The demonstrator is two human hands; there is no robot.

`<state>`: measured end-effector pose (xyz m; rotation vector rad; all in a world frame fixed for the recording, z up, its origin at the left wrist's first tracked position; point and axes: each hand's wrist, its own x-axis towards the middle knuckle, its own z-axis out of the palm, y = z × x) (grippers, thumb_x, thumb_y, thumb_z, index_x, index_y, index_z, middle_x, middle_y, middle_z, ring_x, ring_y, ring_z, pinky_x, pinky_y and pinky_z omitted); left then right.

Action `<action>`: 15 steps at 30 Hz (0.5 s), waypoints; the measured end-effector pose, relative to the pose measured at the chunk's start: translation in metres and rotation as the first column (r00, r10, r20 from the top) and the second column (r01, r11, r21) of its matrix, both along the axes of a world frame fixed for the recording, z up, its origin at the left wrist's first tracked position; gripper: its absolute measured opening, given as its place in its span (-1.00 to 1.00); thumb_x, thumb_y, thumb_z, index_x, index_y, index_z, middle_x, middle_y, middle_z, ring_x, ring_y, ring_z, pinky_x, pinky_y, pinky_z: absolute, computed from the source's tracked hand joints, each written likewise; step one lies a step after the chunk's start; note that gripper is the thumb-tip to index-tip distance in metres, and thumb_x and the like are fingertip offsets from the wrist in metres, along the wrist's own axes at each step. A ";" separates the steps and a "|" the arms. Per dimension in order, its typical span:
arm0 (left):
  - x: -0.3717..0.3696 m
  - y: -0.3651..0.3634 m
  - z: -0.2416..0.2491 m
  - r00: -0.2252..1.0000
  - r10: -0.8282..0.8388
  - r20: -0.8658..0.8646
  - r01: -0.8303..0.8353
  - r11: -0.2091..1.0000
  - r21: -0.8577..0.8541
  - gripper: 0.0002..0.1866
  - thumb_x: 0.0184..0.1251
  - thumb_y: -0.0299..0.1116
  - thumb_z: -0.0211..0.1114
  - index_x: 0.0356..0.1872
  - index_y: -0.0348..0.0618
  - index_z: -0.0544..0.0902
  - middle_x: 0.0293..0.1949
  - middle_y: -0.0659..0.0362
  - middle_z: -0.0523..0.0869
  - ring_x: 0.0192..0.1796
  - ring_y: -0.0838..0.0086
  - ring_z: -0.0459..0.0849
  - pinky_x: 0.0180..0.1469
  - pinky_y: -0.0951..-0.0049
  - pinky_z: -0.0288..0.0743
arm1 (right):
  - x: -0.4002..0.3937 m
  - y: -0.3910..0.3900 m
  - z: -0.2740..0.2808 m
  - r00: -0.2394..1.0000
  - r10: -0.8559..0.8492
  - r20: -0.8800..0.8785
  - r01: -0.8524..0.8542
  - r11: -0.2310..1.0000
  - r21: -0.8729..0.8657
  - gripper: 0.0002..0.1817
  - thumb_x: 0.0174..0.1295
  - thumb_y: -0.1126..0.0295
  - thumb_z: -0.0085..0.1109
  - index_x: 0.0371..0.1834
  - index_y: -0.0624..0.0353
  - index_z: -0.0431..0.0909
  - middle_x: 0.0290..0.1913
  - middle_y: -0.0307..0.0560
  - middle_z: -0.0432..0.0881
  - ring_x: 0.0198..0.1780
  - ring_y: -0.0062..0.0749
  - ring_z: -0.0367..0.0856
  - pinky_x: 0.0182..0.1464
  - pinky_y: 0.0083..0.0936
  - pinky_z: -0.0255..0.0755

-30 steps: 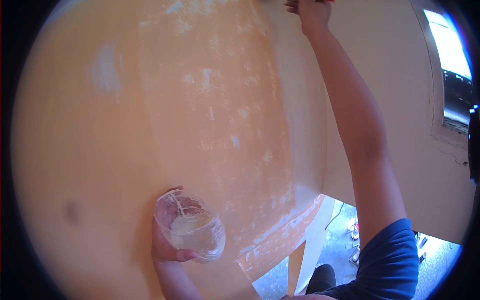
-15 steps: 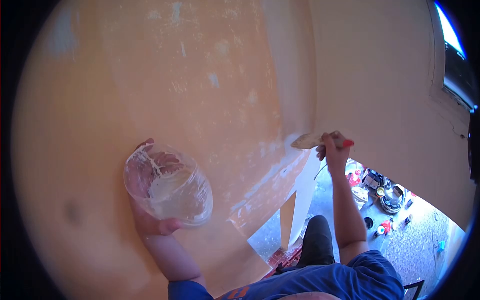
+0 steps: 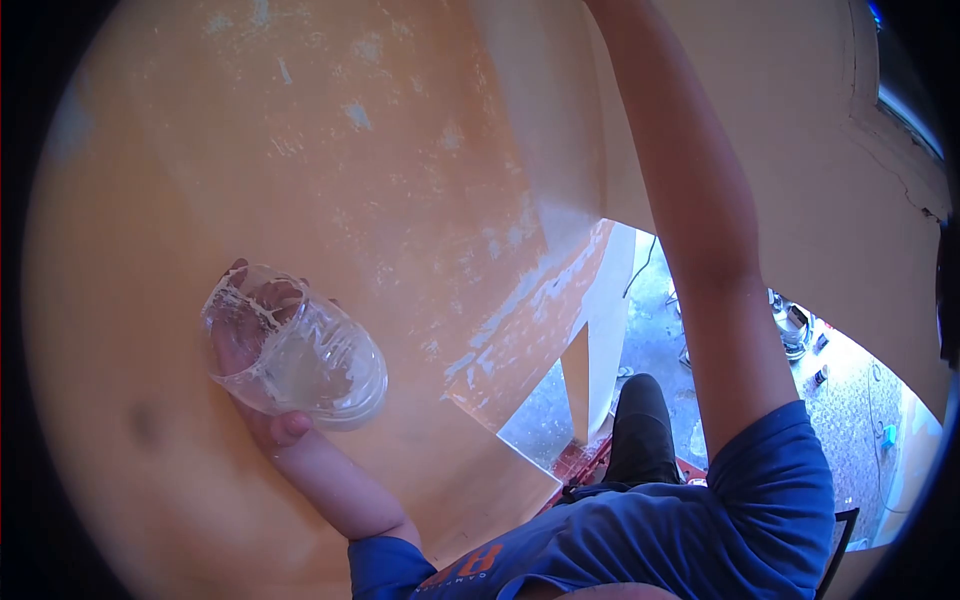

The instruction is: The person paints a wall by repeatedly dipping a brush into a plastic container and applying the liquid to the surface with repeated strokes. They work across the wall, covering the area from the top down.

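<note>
My left hand (image 3: 243,350) is wrapped round a clear plastic tub (image 3: 335,365), the fingers behind it and the thumb at its near side. Whitish liquid lies in the tub, which is tilted, and white smears coat its inner walls. Behind it stands an orange-tan wall (image 3: 400,230) with patchy white marks. My right arm (image 3: 705,190) stretches up along the wall corner past the top edge of the view, so the right hand and whatever it holds are hidden.
An opening low on the right looks down to a speckled floor (image 3: 850,440) with cables and cans (image 3: 822,375). My dark-trousered leg (image 3: 642,430) shows below, near a red edge (image 3: 582,462). A cracked surface (image 3: 800,130) spans the upper right.
My right hand, which held a paintbrush at the wall corner, has risen out of view at the top. The left hand and tub have shifted slightly left and up in the view.
</note>
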<state>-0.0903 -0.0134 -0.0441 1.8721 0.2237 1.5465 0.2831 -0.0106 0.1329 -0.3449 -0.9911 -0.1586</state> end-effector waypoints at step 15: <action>0.010 -0.003 0.003 0.999 -0.038 0.038 0.038 0.999 -0.007 0.32 -0.48 0.09 0.65 0.38 -0.28 0.08 0.08 -0.04 0.47 0.11 0.18 0.53 0.08 0.09 0.60 | 0.008 -0.030 -0.336 0.909 -0.140 -0.393 -0.183 0.713 -0.677 -0.80 0.22 0.38 0.19 -0.51 0.23 0.47 -0.68 -0.12 0.55 -0.71 -0.55 0.51 -0.68 -0.58 0.34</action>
